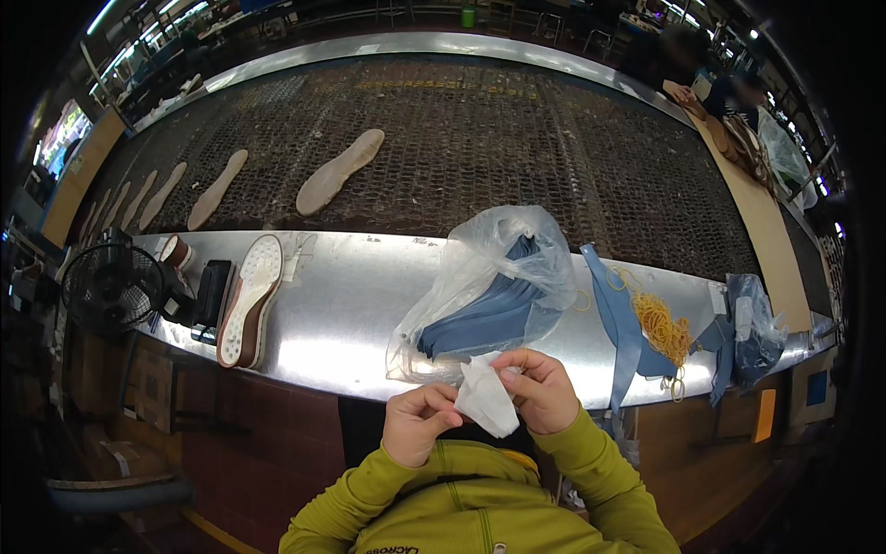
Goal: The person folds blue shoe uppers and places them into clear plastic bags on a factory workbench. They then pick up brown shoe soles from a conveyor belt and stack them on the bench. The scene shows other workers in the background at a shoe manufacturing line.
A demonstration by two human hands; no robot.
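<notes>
Fingers of left hand (415,427) and right hand (544,390) pinching left and right sides of crumpled white sheet (486,399), between them, by counter's (337,300) near edge. Dark lettering on yellow-green jacket (429,522).

Dark capital lettering on yellow-green jacket (415,515) front.
</notes>
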